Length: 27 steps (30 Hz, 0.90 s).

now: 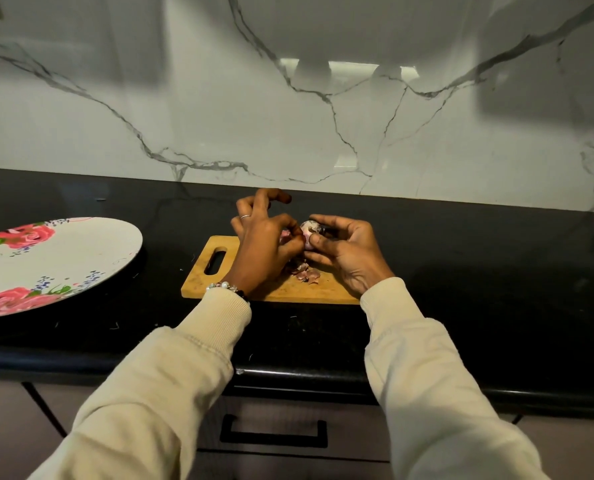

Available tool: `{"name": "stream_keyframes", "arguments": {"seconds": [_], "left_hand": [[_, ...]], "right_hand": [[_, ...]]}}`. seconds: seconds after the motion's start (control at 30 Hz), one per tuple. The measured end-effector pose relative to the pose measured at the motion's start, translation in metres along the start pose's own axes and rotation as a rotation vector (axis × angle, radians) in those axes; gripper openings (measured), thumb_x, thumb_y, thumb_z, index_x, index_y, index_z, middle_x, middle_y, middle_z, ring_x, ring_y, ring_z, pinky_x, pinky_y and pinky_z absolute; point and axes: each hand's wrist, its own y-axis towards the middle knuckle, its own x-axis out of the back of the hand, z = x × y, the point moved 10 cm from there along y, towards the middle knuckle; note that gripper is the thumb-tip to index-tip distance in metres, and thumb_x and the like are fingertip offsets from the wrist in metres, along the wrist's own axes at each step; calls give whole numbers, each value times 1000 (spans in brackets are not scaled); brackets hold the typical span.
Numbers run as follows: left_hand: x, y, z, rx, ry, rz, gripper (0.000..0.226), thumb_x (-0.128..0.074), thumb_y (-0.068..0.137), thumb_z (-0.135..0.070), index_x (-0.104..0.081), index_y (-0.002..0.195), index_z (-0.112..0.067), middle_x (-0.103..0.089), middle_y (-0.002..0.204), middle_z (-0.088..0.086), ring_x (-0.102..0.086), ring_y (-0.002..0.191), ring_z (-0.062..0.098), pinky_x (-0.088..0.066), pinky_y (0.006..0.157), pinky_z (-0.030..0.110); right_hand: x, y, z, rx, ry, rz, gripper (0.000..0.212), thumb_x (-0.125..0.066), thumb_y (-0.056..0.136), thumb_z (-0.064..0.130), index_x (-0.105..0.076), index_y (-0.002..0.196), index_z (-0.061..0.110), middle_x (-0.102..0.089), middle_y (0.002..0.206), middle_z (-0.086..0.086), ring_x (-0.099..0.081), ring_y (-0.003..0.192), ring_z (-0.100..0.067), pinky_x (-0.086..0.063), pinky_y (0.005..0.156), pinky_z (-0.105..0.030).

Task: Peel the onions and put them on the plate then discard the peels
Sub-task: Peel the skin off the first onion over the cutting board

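Note:
A small pale onion (307,230) is held above the wooden cutting board (198,275). My right hand (344,254) grips the onion from the right, fingers curled round it. My left hand (267,237) pinches a pinkish bit of peel (285,236) at the onion's left side, its other fingers raised. Loose purple peels (306,271) lie on the board under my hands. The white plate (81,251) with red roses sits at the left on the black counter, with nothing on it.
The black counter (479,271) runs along a white marble wall (288,116). A drawer with a dark handle (273,434) is below the counter's front edge.

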Motion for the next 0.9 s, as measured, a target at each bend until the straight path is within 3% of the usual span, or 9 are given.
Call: {"name": "stream_keyframes", "arguments": {"seconds": [0.27, 0.47, 0.63, 0.77, 0.9], "left_hand": [[-5, -2, -8, -72, 73, 47, 14, -69, 80, -28, -64, 77, -15, -33, 143, 0, -21, 126, 22, -18, 91, 36], [-10, -2, -14, -131, 164, 58, 21, -62, 85, -35, -51, 77, -19, -32, 143, 5, -21, 126, 25, -16, 88, 37], [-14, -7, -25, -178, 195, 71, 28, -45, 81, -46, -54, 79, -19, -35, 141, 6, -21, 127, 24, -22, 94, 46], [4, -2, -9, -78, 142, -51, 16, -62, 83, -32, -67, 89, -18, -42, 138, 6, -24, 127, 26, -20, 98, 47], [6, 0, -10, -107, 175, -78, 18, -66, 83, -17, -69, 100, -21, -59, 121, 0, -34, 121, 23, -15, 91, 38]], "right_hand": [[-1, -1, -1, 0, -41, 3, 30, -63, 86, -12, -70, 106, 9, -71, 109, -15, -73, 96, -28, -62, 75, -35], [1, -1, -3, -24, -31, -23, 28, -62, 86, -13, -70, 104, 8, -72, 103, -12, -74, 85, -20, -62, 69, -31], [21, 3, -1, -35, 202, -144, 24, -60, 89, -11, -62, 113, -7, -69, 110, -25, -72, 95, -36, -62, 74, -43], [17, 1, 0, -47, 257, -120, 26, -57, 90, -11, -61, 115, -6, -70, 105, -22, -71, 95, -39, -60, 80, -49], [16, 2, 4, -40, 309, -102, 26, -54, 91, -13, -61, 115, -5, -67, 108, -24, -71, 92, -37, -59, 80, -50]]}}
